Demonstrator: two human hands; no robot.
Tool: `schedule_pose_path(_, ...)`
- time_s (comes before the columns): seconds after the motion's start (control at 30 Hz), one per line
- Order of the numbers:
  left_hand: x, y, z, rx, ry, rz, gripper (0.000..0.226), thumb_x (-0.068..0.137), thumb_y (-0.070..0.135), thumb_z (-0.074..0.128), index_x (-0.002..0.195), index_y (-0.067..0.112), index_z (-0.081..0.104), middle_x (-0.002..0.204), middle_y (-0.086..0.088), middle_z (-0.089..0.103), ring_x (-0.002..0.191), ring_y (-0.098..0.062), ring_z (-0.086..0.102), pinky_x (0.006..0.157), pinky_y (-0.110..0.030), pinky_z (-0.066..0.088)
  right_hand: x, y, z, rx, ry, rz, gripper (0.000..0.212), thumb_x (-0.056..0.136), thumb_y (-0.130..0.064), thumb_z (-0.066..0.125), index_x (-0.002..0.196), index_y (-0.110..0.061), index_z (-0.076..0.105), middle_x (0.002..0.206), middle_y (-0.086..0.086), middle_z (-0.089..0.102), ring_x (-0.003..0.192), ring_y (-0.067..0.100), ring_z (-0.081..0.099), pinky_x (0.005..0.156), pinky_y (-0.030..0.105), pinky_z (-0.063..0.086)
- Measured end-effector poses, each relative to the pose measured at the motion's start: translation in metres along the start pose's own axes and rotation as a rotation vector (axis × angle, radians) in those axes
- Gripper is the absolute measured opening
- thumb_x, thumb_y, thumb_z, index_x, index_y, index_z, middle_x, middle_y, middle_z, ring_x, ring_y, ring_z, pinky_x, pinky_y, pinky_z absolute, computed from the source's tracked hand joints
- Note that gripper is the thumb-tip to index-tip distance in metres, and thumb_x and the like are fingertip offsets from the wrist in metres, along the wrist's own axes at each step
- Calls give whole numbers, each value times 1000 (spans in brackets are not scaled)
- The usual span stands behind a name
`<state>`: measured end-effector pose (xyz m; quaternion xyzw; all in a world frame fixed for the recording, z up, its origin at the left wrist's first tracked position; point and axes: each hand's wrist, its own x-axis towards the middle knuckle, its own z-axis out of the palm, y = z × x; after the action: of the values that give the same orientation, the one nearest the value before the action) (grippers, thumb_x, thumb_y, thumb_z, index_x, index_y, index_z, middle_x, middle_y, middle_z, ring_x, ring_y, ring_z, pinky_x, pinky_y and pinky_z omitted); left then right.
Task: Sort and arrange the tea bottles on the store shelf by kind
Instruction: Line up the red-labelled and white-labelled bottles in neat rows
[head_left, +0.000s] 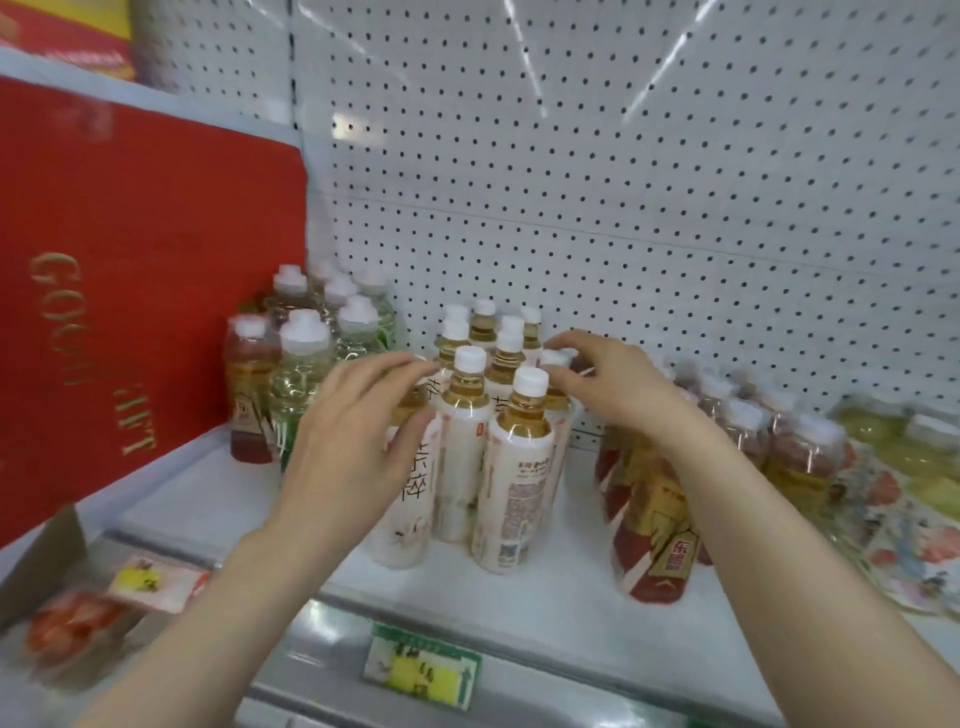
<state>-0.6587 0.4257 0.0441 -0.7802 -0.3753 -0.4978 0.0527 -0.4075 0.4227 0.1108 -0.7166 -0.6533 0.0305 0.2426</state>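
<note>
White shelf (519, 597): left hand (353, 431) grips cream-label bottle (410, 509), right hand (618, 384) pinches bottle cap (555, 357).

White perforated pegboard back panel (675, 156) with one vertical seam, bright streaks of reflected overhead light across its upper part, white metal shelf (561, 597), green-and-yellow price label (423, 670) on its front rail, red gift box (130, 286) with gold lettering standing at left.
</note>
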Motion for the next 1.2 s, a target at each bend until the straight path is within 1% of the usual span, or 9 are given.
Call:
schedule_pose_path(0.1, 25, -4, -10, -31, -75, 16, 36, 90, 29, 59, 125, 21, 64, 123, 6, 61, 115, -15, 52, 96, -29, 39, 8, -9, -3, -32, -2, 36, 41, 91, -55, 59, 125, -31, 59, 105, -3, 63, 85, 12, 61, 65, 23, 46)
schedule_pose_path(0.27, 79, -12, -3, -70, -394, -55, 37, 95, 39, 53, 130, 28, 59, 129, 9, 59, 115, -10, 55, 101, -32, 44, 23, -18, -14, 23, -171, 79, 41, 86, -59, 63, 116, -31, 65, 110, -4, 66, 88, 16, 71, 89, 38, 57)
schedule_pose_path(0.4, 99, -20, 0, -169, -593, -138, 36, 95, 44, 53, 126, 29, 62, 117, 13, 65, 94, -2, 60, 82, -24, 49, 32, -28, -24, -9, -171, 33, 39, 88, -57, 62, 117, -32, 67, 119, -6, 67, 104, 14, 64, 94, 31, 50)
schedule_pose_path(0.5, 97, -21, 2, -192, -668, -108, 43, 89, 52, 57, 129, 34, 60, 120, 14, 65, 104, -5, 61, 91, -33, 53, 33, -36, -24, 14, -154, -26, 35, 89, -56, 62, 116, -35, 69, 120, -11, 67, 112, 9, 60, 95, 29, 45)
schedule_pose_path(0.67, 101, -10, 10, -149, -687, -120, 47, 89, 41, 63, 135, 34, 56, 133, 10, 60, 116, -11, 58, 95, -29, 47, 27, -39, -17, -36, -146, -17, 30, 90, -49, 63, 114, -33, 69, 113, -9, 67, 106, 11, 61, 85, 25, 44)
schedule_pose_path(0.83, 95, -2, 17, -52, -537, -211, 36, 85, 37, 69, 120, 30, 66, 117, 7, 68, 97, -11, 59, 82, -25, 43, 14, -15, -9, 37, -64, 151, 36, 87, -35, 72, 121, -27, 64, 100, 0, 72, 78, 14, 71, 67, 21, 51)
schedule_pose_path(0.93, 88, 0, 16, 56, -419, -235, 36, 87, 40, 67, 119, 23, 67, 110, 0, 71, 101, -19, 63, 89, -32, 46, 14, -12, -4, 24, -14, 101, 39, 86, -36, 72, 123, -23, 66, 102, 4, 74, 85, 18, 72, 85, 35, 57)
schedule_pose_path(1.0, 86, 1, 14, 89, -392, -259, 38, 88, 40, 67, 122, 22, 66, 111, -3, 71, 105, -23, 62, 93, -34, 45, 12, -13, -2, 47, 1, 73, 37, 87, -37, 72, 120, -22, 66, 99, 3, 74, 84, 16, 72, 88, 37, 57)
schedule_pose_path(1.2, 82, 2, 14, 111, -350, -247, 40, 87, 41, 68, 121, 20, 68, 110, -6, 72, 105, -26, 62, 92, -34, 45, 11, -16, -1, 129, -49, 33, 36, 87, -36, 72, 121, -25, 66, 93, -2, 75, 74, 6, 74, 65, 10, 50)
